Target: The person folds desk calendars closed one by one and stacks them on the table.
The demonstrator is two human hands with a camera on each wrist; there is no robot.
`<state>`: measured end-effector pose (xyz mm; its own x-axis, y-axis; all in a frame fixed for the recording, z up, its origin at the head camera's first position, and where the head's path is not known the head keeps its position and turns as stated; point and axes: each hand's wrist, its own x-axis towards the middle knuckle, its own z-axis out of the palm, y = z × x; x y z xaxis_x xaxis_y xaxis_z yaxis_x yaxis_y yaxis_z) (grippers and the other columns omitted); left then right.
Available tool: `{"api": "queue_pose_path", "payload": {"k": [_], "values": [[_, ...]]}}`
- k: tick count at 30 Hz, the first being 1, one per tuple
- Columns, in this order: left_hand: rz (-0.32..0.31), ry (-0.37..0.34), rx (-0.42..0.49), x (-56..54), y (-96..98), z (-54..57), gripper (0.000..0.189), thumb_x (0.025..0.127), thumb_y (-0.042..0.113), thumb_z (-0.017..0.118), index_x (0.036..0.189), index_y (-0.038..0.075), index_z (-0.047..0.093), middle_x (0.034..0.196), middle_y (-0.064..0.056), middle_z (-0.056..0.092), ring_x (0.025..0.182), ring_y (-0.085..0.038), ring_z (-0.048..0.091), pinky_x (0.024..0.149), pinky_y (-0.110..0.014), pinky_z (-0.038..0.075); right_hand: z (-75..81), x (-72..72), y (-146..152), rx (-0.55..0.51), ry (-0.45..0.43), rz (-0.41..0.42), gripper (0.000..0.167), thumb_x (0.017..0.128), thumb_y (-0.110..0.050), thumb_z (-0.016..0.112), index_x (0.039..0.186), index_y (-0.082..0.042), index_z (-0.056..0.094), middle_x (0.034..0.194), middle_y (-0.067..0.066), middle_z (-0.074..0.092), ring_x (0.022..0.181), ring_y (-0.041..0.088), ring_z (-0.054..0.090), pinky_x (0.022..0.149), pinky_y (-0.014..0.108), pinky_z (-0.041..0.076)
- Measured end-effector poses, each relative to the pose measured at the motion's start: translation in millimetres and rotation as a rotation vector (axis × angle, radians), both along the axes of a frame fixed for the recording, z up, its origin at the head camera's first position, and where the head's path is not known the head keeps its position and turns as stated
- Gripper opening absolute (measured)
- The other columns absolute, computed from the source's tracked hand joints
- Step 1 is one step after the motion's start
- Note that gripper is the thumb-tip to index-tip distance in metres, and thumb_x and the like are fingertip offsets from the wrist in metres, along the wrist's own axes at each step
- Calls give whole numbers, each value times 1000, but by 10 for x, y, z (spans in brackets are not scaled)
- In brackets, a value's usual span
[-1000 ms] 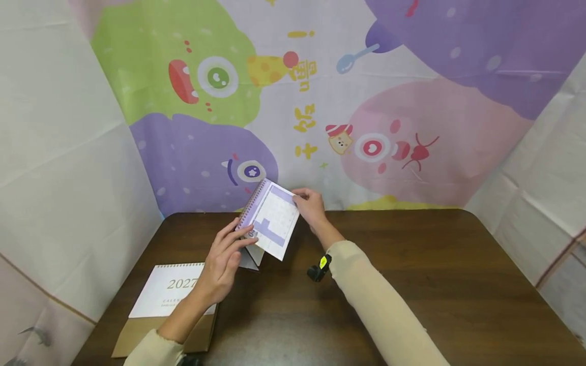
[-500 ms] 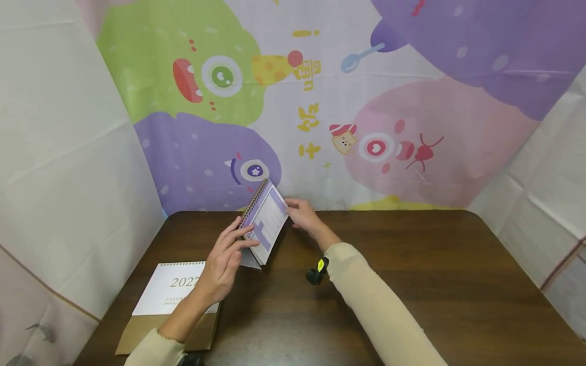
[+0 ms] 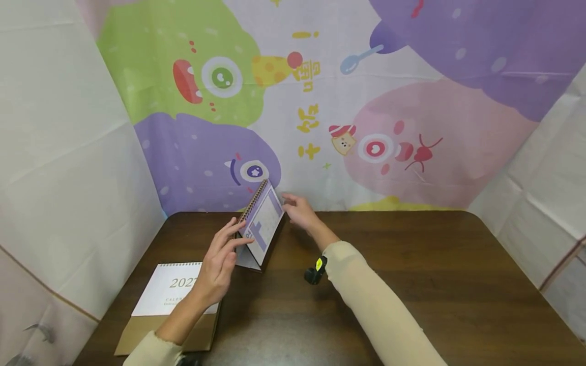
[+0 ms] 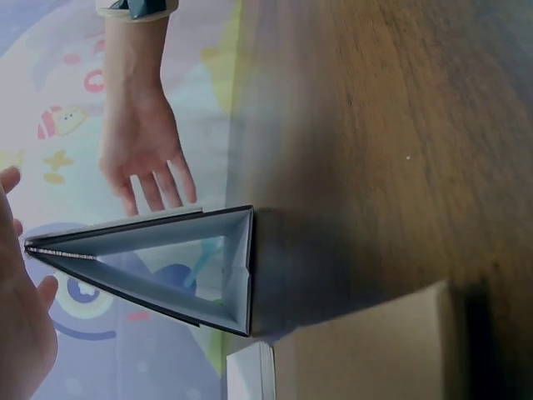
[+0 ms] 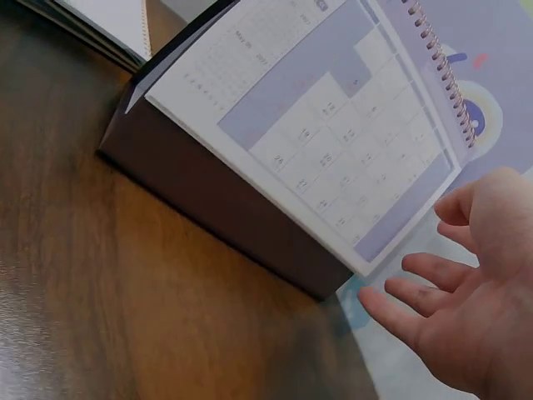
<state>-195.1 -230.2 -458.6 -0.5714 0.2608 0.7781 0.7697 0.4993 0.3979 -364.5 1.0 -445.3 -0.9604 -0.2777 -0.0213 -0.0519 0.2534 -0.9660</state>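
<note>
A desk calendar with purple-and-white month pages and a spiral binding stands like a tent near the table's back edge. In the left wrist view, the side of this calendar shows a hollow triangle. My left hand is at its near end by the binding, fingers extended; whether they touch it is hard to tell. My right hand is just off the far side edge of the pages, its fingers loosely spread and holding nothing, as the right wrist view shows of that hand.
A second desk calendar, white with "2027" and a brown base, stands at the table's front left, partly behind my left forearm. Dark wooden table extends to the right. A cartoon-printed cloth hangs behind the table.
The lifted page has come down against the calendar's sloping front. My right hand has let go of it and moved slightly left. My left fingers have drawn back a little from the page.
</note>
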Motion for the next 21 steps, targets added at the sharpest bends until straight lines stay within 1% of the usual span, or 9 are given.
{"api": "queue_pose_path", "payload": {"k": [2,5,8,11,14,17,19,20,21], "values": [[12,-8,28,14,-28,-3,40,117,10,41,136,0,75,161,-31,59,173,-10,32,141,-22,23,41,-12,-13,3,27,0,57,112,-12,52,168,-8,53,171,26,55,153,44,60,120,63,56],[50,-27,75,45,-82,-23,44,118,11,38,143,-2,71,162,-31,58,170,-6,35,138,-18,25,111,-19,-35,25,79,-1,56,113,-14,53,168,-9,53,170,26,56,156,43,58,124,59,54],[94,-58,127,87,-125,-53,47,116,6,36,150,-2,67,161,-30,60,166,-4,41,132,-12,31,172,-15,-59,47,135,-2,56,114,-15,53,169,-10,52,170,26,56,160,42,54,129,56,51],[133,-111,168,129,-153,-87,51,116,4,32,155,-2,64,160,-29,61,159,1,46,124,-7,36,224,-3,-92,57,187,-3,57,114,-15,54,170,-11,51,171,26,55,161,43,53,133,55,47],[179,-146,200,167,-167,-132,51,117,4,31,156,-2,62,158,-29,64,153,2,51,120,-4,38,255,11,-132,77,236,13,58,114,-14,54,172,-13,48,173,24,52,161,44,53,135,55,44],[217,-180,220,204,-161,-186,51,118,5,30,155,-3,63,154,-29,67,145,7,55,114,-2,39,263,15,-170,79,271,36,58,116,-15,52,173,-12,46,176,22,50,162,44,52,137,54,42],[221,-207,236,229,-145,-221,50,119,6,29,154,-3,64,151,-29,69,141,10,57,111,-4,44,268,19,-191,67,281,44,57,117,-18,51,173,-13,45,176,21,49,162,43,52,138,53,40],[218,-225,244,242,-135,-237,50,119,6,29,153,-4,65,150,-29,70,139,16,55,107,-4,46,272,22,-198,60,280,48,57,117,-18,50,173,-13,45,177,20,49,163,43,52,138,53,39],[212,-242,251,254,-122,-252,50,119,6,29,153,-3,65,149,-29,71,137,17,56,104,-4,48,274,25,-204,59,278,50,56,118,-20,50,174,-14,45,178,19,48,163,42,51,139,53,39]]}}
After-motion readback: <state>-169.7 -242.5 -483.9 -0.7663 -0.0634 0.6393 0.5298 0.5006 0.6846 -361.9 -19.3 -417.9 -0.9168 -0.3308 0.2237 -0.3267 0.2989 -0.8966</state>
